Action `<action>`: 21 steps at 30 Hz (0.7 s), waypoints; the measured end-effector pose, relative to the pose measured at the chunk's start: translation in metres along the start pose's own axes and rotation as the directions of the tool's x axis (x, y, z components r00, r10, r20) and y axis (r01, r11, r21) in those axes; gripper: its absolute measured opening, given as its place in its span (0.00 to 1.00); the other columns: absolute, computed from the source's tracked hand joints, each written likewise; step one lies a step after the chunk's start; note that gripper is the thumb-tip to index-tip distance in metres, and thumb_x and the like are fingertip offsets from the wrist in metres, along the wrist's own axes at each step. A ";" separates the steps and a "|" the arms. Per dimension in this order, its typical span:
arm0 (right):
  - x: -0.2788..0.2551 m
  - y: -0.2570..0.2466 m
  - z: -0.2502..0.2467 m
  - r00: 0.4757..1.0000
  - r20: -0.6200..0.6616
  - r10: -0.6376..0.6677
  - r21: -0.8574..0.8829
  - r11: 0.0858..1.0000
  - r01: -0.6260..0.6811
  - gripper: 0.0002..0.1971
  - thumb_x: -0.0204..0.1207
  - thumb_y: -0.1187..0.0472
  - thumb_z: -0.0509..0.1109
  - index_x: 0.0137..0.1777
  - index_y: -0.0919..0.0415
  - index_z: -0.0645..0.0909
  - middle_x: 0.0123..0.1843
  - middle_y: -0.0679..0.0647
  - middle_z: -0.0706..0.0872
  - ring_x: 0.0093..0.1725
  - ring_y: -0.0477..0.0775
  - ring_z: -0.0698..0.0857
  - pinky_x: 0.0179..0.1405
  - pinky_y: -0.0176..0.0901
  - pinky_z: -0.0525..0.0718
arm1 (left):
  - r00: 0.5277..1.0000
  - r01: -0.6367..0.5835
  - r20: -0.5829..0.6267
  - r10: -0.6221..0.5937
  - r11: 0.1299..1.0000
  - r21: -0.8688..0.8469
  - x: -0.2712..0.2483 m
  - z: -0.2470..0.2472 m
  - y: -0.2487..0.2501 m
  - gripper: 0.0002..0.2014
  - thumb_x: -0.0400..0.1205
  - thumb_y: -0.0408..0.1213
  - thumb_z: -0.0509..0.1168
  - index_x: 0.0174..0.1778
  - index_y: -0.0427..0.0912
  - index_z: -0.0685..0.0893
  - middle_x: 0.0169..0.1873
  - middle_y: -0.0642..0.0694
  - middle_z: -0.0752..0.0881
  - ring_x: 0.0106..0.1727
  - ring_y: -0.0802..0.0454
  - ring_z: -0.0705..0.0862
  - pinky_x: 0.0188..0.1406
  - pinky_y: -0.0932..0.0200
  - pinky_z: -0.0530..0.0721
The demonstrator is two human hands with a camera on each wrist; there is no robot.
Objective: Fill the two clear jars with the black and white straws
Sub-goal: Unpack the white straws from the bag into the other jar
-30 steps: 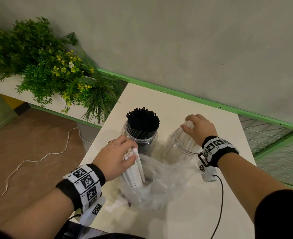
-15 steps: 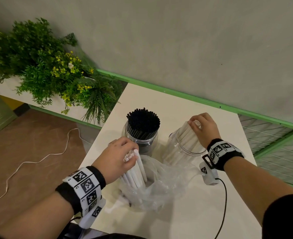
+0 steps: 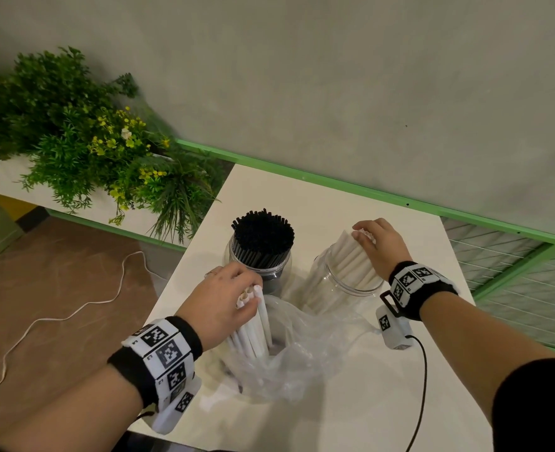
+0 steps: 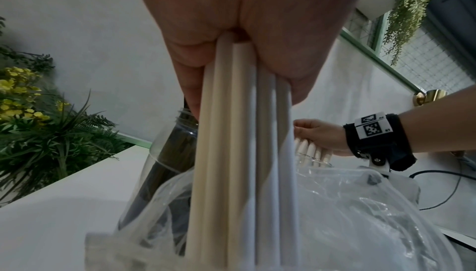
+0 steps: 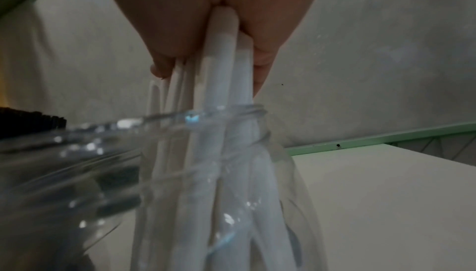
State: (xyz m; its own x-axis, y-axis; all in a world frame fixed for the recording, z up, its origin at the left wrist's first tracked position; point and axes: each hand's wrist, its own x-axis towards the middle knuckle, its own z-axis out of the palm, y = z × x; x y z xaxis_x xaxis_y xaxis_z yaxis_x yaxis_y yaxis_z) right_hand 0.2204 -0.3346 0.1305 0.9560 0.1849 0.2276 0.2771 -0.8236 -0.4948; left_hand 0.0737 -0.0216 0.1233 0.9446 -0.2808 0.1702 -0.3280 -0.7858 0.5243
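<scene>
Two clear jars stand on the white table [image 3: 351, 203]. The left jar [image 3: 284, 267] is packed with black straws [image 3: 263, 234]. The right jar [image 3: 341, 285] holds white straws [image 3: 351, 256] leaning toward the far side. My right hand [image 3: 378, 243] grips the tops of those straws [image 5: 219, 68] above the jar's mouth [image 5: 206, 114]. My left hand [image 3: 223, 296] grips a bundle of white straws [image 3: 253, 331] whose lower ends stand inside a crumpled clear plastic bag [image 3: 302, 357]. In the left wrist view the bundle [image 4: 242, 153] runs down from my palm into the bag [image 4: 335, 214].
A planter of green foliage with yellow flowers [image 3: 83, 141] sits left of the table. A white cable [image 3: 73, 314] trails on the brown floor. A black cable [image 3: 421, 386] runs from my right wrist device over the table's near side. A grey wall with a green rail [image 3: 334, 184] lies behind.
My right hand has moved the white straws' tops toward the far right side of the jar. My left hand has kept its grip on the bundle in the bag, barely moving.
</scene>
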 end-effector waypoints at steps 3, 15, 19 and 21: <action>0.002 0.002 0.002 0.999 0.032 0.033 -0.016 0.999 -0.033 0.14 0.83 0.52 0.64 0.63 0.58 0.81 0.58 0.55 0.80 0.57 0.56 0.80 0.53 0.37 0.70 | 1.000 0.004 0.003 -0.004 1.000 -0.001 0.000 0.000 0.000 0.16 0.75 0.52 0.53 0.51 0.52 0.82 0.48 0.57 0.78 0.45 0.54 0.77 0.49 0.62 0.68; -0.004 -0.027 -0.042 0.999 0.009 -0.046 -0.107 0.993 0.047 0.23 0.80 0.48 0.66 0.73 0.55 0.73 0.63 0.55 0.79 0.65 0.59 0.73 0.63 0.45 0.68 | 1.000 -0.001 -0.009 0.001 1.000 -0.019 0.001 -0.001 0.002 0.18 0.76 0.52 0.51 0.50 0.50 0.82 0.47 0.56 0.78 0.43 0.56 0.76 0.48 0.74 0.64; -0.035 -0.077 -0.053 0.984 0.040 -0.173 0.055 0.984 0.170 0.15 0.80 0.53 0.68 0.64 0.54 0.80 0.53 0.49 0.81 0.52 0.50 0.82 0.53 0.44 0.81 | 1.000 0.018 -0.004 -0.018 1.000 0.001 0.003 0.003 0.002 0.20 0.75 0.54 0.50 0.52 0.52 0.81 0.48 0.57 0.77 0.45 0.56 0.75 0.49 0.66 0.66; -0.058 -0.101 -0.037 0.971 0.134 -0.200 0.176 0.969 0.175 0.16 0.79 0.52 0.70 0.65 0.52 0.79 0.52 0.47 0.81 0.49 0.46 0.83 0.50 0.45 0.84 | 0.999 0.049 -0.002 -0.049 0.999 0.000 0.004 0.005 0.001 0.21 0.74 0.56 0.50 0.54 0.53 0.81 0.50 0.57 0.77 0.47 0.54 0.76 0.50 0.62 0.70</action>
State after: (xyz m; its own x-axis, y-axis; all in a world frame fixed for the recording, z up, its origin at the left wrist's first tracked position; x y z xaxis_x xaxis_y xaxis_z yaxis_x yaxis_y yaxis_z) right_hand 0.1333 -0.2819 0.1985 0.8855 0.4156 0.2076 0.4526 -0.6713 -0.5869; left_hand 0.0770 -0.0262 0.1206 0.9595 -0.2410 0.1461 -0.2816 -0.7985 0.5321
